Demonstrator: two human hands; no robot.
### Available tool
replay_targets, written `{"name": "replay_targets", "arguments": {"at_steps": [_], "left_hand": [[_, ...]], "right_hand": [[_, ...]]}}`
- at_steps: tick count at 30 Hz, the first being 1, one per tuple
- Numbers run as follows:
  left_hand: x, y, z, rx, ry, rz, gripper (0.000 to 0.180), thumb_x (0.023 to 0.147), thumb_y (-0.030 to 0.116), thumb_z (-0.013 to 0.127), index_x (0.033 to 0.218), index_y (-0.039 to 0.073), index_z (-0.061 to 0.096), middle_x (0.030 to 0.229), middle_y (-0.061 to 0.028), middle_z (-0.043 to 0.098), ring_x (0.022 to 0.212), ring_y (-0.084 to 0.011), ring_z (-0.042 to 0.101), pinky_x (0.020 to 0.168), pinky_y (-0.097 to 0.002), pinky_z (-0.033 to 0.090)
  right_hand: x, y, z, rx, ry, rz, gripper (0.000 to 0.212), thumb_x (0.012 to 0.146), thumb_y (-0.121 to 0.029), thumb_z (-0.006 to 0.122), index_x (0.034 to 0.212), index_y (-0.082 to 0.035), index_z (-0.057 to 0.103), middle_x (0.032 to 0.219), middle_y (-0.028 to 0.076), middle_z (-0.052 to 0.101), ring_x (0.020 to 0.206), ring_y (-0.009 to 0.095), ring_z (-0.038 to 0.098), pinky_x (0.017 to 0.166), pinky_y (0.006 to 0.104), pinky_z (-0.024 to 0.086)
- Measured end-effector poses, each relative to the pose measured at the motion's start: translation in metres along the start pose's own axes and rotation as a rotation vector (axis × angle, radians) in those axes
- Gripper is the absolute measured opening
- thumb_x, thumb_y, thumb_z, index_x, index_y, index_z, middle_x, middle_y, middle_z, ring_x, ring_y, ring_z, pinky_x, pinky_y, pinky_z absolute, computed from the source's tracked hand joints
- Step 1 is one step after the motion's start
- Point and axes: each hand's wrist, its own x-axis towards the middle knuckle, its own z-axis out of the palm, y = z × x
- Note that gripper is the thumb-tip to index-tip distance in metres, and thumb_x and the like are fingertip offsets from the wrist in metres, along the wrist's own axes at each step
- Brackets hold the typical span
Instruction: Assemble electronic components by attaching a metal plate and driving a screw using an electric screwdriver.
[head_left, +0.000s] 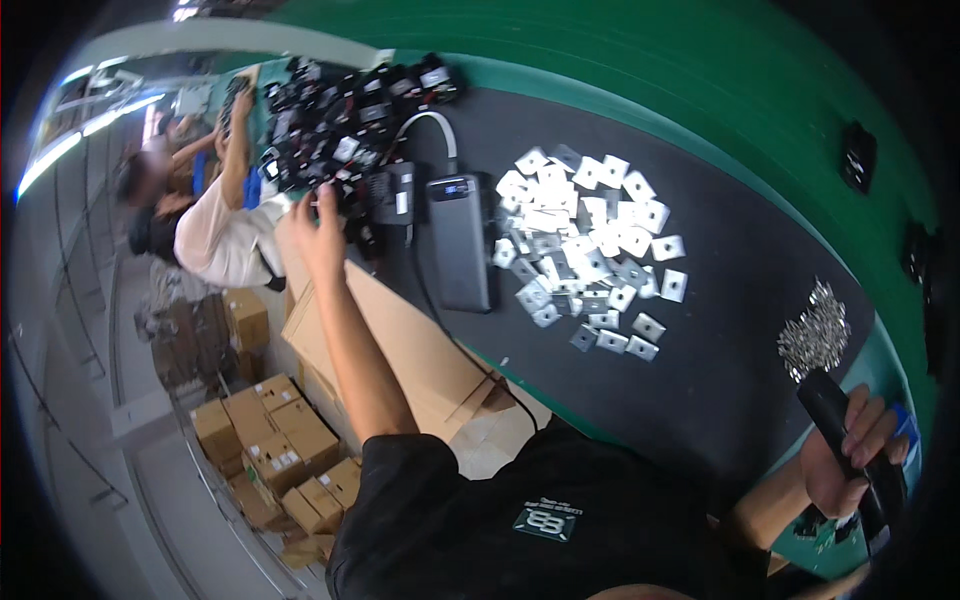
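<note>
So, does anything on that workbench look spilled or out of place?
Nothing looks clearly spilled or damaged. The black parts are jumbled untidily, and a few silver plates stray from their heap, but plates and small metal pieces form separate piles.

On the chest of my black T-shirt (pixel 470 520), a dark green patch (pixel 545 522) bears a bold white emblem, with tiny white lettering beside it, too small to read. The power bank (pixel 462 255) on my table (pixel 700 410) has a lit display (pixel 454 189), its figures blurred. White labels on the black electronic units (pixel 335 125) and the cartons (pixel 300 433) are illegible to me.
</note>
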Motion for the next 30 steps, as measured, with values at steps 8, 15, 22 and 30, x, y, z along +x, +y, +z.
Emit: {"name": "replay_targets", "arguments": {"at_steps": [8, 15, 22, 30], "left_hand": [[-0.074, 0.114, -0.004, -0.158, 0.018, 0.588, 0.041, 0.077, 0.014, 0.072, 0.113, -0.001, 0.060, 0.113, -0.0169, 0.061, 0.103, -0.0310, 0.057, 0.092, -0.0383, 0.044], [-0.119, 0.201, 0.038, -0.113, -0.527, 0.836, 0.032, 0.072, 0.012, 0.075, 0.102, 0.003, 0.067, 0.101, -0.0120, 0.063, 0.088, -0.0279, 0.060, 0.074, -0.0355, 0.049], [-0.114, 0.211, 0.046, -0.182, -0.698, 0.660, 0.023, 0.073, 0.009, 0.076, 0.092, 0.001, 0.065, 0.092, -0.0110, 0.064, 0.077, -0.0266, 0.061, 0.063, -0.0332, 0.049], [-0.114, 0.217, 0.060, -0.240, -0.655, 0.560, 0.018, 0.074, 0.006, 0.078, 0.082, 0.000, 0.064, 0.070, -0.0048, 0.061, 0.057, -0.0090, 0.052, 0.053, -0.0232, 0.043]], "right_hand": [[-0.004, 0.000, -0.002, 0.029, 0.007, -0.007, 0.044, 0.075, -0.030, 0.077, 0.109, -0.018, 0.052, 0.078, -0.008, 0.050, 0.069, 0.005, 0.045, 0.070, 0.0243, 0.029], [-0.011, -0.011, 0.000, 0.014, 0.059, 0.015, 0.049, 0.071, -0.030, 0.083, 0.108, -0.021, 0.053, 0.078, -0.010, 0.053, 0.069, 0.004, 0.049, 0.069, 0.0217, 0.032], [-0.024, -0.024, -0.016, 0.038, 0.122, -0.030, 0.048, 0.068, -0.030, 0.087, 0.104, -0.025, 0.055, 0.077, -0.013, 0.056, 0.069, 0.002, 0.052, 0.067, 0.0194, 0.035], [-0.033, -0.031, -0.031, 0.049, 0.180, -0.086, 0.049, 0.066, -0.026, 0.089, 0.102, -0.025, 0.055, 0.075, -0.013, 0.057, 0.066, 0.001, 0.052, 0.066, 0.0186, 0.035]]}}
